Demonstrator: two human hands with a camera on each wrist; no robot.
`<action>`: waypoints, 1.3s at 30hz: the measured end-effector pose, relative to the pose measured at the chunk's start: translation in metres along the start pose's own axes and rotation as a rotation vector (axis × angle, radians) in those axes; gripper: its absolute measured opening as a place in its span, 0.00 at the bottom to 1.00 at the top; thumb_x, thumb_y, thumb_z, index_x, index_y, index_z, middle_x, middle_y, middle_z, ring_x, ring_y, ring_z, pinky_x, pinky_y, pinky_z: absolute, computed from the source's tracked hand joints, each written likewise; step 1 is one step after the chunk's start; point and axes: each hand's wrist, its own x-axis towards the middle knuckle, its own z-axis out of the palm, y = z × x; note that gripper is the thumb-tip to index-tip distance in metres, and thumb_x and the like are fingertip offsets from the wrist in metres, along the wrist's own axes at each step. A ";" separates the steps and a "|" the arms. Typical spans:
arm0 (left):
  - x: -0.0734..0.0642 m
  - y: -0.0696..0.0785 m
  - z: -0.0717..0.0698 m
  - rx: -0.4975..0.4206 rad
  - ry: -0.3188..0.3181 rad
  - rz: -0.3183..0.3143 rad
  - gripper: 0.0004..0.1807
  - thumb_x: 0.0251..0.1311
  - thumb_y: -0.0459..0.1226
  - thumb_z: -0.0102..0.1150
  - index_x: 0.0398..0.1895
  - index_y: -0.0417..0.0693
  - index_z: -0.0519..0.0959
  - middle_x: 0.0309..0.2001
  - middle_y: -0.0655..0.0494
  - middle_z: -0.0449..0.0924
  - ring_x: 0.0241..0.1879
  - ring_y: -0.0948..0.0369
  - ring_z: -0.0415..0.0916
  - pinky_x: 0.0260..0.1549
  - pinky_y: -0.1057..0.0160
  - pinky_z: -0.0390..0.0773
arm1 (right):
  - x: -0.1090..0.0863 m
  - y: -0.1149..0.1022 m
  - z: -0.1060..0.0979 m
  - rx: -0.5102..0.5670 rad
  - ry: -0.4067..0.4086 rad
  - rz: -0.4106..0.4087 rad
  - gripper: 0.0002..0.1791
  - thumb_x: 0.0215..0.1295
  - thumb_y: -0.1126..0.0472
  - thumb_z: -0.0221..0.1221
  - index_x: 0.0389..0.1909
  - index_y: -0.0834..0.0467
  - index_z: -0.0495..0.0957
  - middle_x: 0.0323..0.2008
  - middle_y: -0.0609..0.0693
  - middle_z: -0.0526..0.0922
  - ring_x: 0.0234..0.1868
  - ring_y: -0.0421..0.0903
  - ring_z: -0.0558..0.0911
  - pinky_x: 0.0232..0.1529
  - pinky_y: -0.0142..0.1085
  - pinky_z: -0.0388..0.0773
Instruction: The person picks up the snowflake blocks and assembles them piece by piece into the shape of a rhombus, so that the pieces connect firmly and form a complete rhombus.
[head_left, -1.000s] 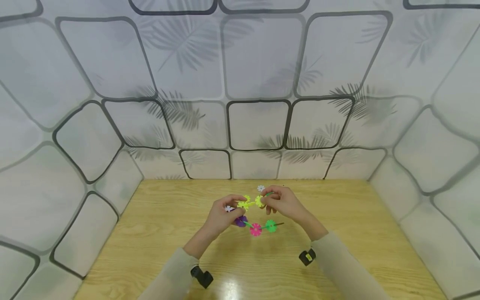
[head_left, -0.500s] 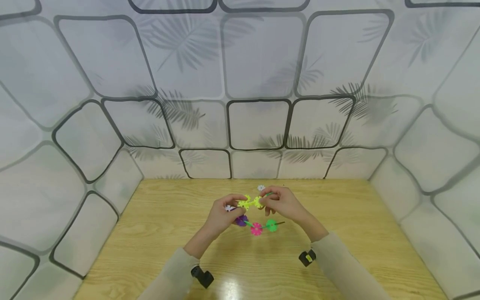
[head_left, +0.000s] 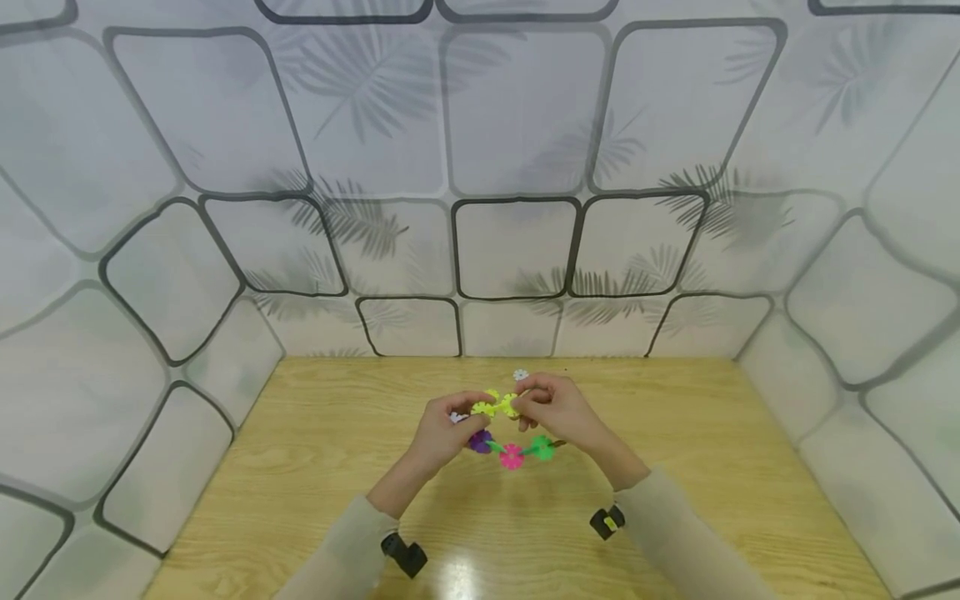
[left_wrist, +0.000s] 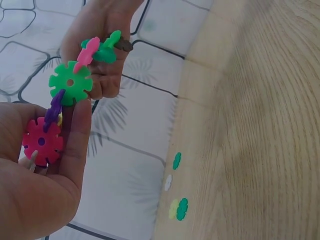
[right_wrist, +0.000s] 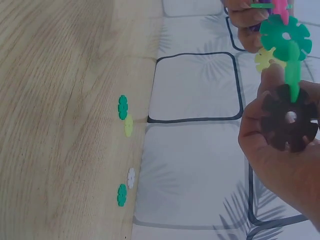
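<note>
R hand (head_left: 558,410) nearer L hand (head_left: 446,429), both pinching ylw discs (head_left: 483,409), multicol. chain (head_left: 512,456) in front, loose discs (right_wrist: 123,107) behind on tbl (head_left: 337,467)

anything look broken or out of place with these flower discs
Nothing stands out. The left hand and right hand hold a linked chain of flower discs that shows no visible break, though the hands hide parts of it. The loose discs lie on the table near its far edge.

Behind your worktop (head_left: 300,475), you see a pale, leaf-printed backdrop (head_left: 517,117) with rounded outlines; similar side panels (head_left: 97,392) flank the worktop left and right.
</note>
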 end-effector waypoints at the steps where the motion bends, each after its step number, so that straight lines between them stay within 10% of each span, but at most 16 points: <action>1: 0.000 0.000 0.000 -0.002 -0.001 -0.002 0.15 0.65 0.32 0.64 0.55 0.41 0.87 0.34 0.55 0.75 0.21 0.69 0.71 0.20 0.73 0.78 | 0.000 0.000 0.001 -0.001 -0.001 0.000 0.12 0.77 0.65 0.60 0.55 0.67 0.79 0.31 0.52 0.89 0.31 0.53 0.88 0.36 0.35 0.89; 20: -0.002 0.001 0.007 -0.286 -0.073 -0.158 0.21 0.79 0.42 0.54 0.64 0.35 0.76 0.41 0.57 0.77 0.30 0.64 0.82 0.32 0.63 0.90 | 0.004 -0.005 -0.007 -0.081 -0.013 -0.002 0.17 0.80 0.60 0.59 0.59 0.67 0.80 0.30 0.49 0.87 0.27 0.43 0.83 0.29 0.33 0.80; 28: -0.005 0.001 0.009 -0.141 -0.115 -0.094 0.21 0.80 0.41 0.53 0.61 0.30 0.79 0.63 0.37 0.78 0.55 0.61 0.77 0.46 0.66 0.81 | 0.005 -0.008 -0.009 -0.122 -0.105 -0.052 0.16 0.80 0.60 0.58 0.59 0.65 0.83 0.30 0.50 0.85 0.25 0.42 0.81 0.27 0.33 0.79; 39: -0.005 0.000 0.019 -0.200 -0.144 -0.103 0.19 0.82 0.40 0.50 0.58 0.30 0.77 0.37 0.44 0.86 0.33 0.64 0.83 0.34 0.67 0.87 | 0.006 -0.008 -0.005 -0.123 -0.119 -0.023 0.10 0.77 0.58 0.62 0.53 0.58 0.82 0.28 0.48 0.87 0.26 0.46 0.83 0.27 0.34 0.79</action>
